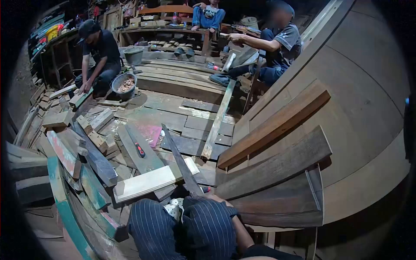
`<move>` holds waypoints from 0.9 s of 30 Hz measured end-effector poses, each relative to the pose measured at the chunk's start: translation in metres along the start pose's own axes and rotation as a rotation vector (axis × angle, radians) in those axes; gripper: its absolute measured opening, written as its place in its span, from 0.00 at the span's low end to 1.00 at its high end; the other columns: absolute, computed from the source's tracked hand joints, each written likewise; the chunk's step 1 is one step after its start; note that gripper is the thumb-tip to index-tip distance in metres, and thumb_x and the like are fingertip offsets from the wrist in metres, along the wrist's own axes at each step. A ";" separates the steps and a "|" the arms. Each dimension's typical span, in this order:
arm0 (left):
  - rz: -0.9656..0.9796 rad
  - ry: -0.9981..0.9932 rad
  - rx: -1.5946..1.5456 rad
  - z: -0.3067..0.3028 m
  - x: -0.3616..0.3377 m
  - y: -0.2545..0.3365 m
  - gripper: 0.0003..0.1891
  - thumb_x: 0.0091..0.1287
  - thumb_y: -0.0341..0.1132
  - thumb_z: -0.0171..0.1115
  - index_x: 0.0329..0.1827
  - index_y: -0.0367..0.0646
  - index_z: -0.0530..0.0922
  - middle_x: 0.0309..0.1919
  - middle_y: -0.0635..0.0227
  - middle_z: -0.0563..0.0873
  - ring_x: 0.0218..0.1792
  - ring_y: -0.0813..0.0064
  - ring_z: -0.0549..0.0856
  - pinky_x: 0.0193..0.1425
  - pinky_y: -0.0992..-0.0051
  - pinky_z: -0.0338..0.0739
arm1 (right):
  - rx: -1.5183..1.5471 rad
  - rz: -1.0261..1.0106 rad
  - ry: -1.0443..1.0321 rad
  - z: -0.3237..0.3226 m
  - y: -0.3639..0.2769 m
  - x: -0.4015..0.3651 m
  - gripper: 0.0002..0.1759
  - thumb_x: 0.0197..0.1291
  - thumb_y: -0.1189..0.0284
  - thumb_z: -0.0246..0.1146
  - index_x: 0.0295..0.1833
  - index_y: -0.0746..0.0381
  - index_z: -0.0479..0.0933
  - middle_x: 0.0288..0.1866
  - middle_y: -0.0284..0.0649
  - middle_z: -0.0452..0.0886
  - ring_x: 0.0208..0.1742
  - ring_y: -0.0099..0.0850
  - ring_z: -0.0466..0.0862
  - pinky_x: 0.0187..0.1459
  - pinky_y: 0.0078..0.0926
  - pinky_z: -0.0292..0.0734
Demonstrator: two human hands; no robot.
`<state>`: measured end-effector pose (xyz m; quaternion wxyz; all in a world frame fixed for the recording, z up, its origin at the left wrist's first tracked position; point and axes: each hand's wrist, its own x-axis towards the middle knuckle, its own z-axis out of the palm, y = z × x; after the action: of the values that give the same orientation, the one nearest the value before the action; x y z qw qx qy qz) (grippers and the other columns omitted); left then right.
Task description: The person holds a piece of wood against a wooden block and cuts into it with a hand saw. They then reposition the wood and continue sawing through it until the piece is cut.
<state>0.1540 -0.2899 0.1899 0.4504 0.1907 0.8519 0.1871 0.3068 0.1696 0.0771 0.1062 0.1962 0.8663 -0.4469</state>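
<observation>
My right hand (218, 200) is beside my right knee, at the wide end of a handsaw (182, 167), and appears closed around its handle. The knee hides most of the fingers. A red and black piece (206, 189) shows just beside the hand. The saw's long grey blade points away from me and crosses over a pale wooden board (145, 184). That board lies across a grey plank (145, 151), in front of my striped-clad knees (151, 227). On the plank rests a second tool with a red and black handle (140, 150). My left hand is out of view.
Wood offcuts (97, 141) are heaped at left. Long beams (275, 130) lean against a large panel (359, 86) at right. A person (99, 56) handles a block beside a bucket of chips (125, 84); another person (281, 47) sits at upper right, a third (210, 16) at the back.
</observation>
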 end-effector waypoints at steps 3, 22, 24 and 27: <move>0.002 0.015 -0.017 0.006 -0.002 0.000 0.37 0.69 0.41 0.70 0.75 0.47 0.58 0.67 0.58 0.74 0.70 0.51 0.72 0.77 0.46 0.63 | 0.075 0.156 -0.030 0.045 0.047 -0.031 0.28 0.74 0.53 0.62 0.67 0.63 0.78 0.47 0.51 0.87 0.43 0.40 0.87 0.55 0.33 0.80; -0.014 0.063 -0.130 0.035 -0.020 -0.012 0.22 0.68 0.39 0.70 0.61 0.45 0.73 0.56 0.60 0.82 0.64 0.55 0.74 0.77 0.51 0.59 | 0.304 0.500 -0.008 0.128 0.115 -0.119 0.24 0.73 0.55 0.62 0.62 0.63 0.79 0.44 0.45 0.86 0.39 0.33 0.84 0.47 0.28 0.78; -0.011 0.064 -0.142 0.038 -0.020 -0.016 0.20 0.68 0.39 0.70 0.59 0.45 0.74 0.55 0.60 0.83 0.64 0.55 0.75 0.77 0.51 0.59 | 0.305 0.507 -0.001 0.126 0.116 -0.122 0.24 0.73 0.55 0.62 0.61 0.63 0.80 0.43 0.44 0.85 0.39 0.32 0.84 0.46 0.28 0.78; -0.011 0.061 -0.159 0.042 -0.022 -0.021 0.18 0.68 0.39 0.70 0.57 0.45 0.77 0.53 0.61 0.84 0.63 0.55 0.75 0.76 0.52 0.58 | 0.307 0.520 0.000 0.125 0.119 -0.124 0.23 0.73 0.55 0.62 0.60 0.62 0.80 0.43 0.43 0.85 0.38 0.31 0.84 0.45 0.27 0.78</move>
<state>0.1977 -0.3122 0.1728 0.4389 0.1439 0.8487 0.2576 0.4713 0.0998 -0.0377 0.1860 0.4251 0.7094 -0.5305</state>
